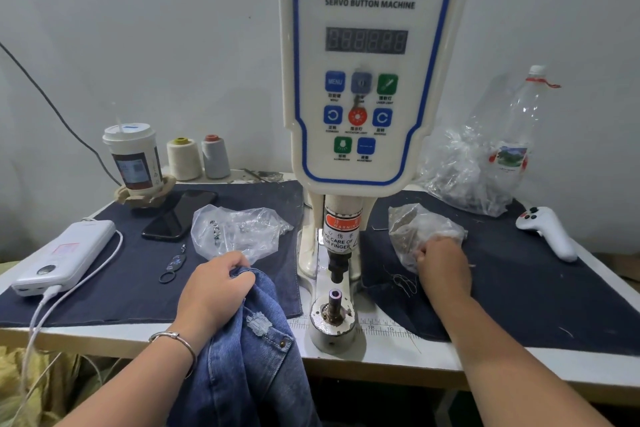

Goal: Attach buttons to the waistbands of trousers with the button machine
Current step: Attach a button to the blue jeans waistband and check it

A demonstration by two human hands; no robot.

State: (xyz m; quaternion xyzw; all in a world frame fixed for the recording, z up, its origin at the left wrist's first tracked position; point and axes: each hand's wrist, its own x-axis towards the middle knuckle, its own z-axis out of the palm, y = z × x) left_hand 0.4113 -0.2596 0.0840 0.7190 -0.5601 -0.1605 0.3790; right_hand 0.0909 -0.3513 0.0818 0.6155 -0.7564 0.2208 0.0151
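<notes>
The servo button machine (369, 80) stands at the table's middle, its punch above a small lower die (334, 302) that has nothing on it. My left hand (214, 288) grips the top edge of blue denim trousers (252, 357), which hang over the table's front edge left of the die. My right hand (441, 263) reaches with curled fingers into a clear plastic bag of small parts (415, 229) right of the machine; what its fingertips hold is hidden. Another clear bag with silver buttons (235, 229) lies left of the machine.
Dark cloth mats (138, 288) cover the table on both sides. On the left lie a power bank (65, 256) with its cable, a phone (180, 215), a paper cup (133, 159) and two thread cones (199, 158). A white controller (547, 232), a bigger bag and a bottle (519, 121) sit at the right.
</notes>
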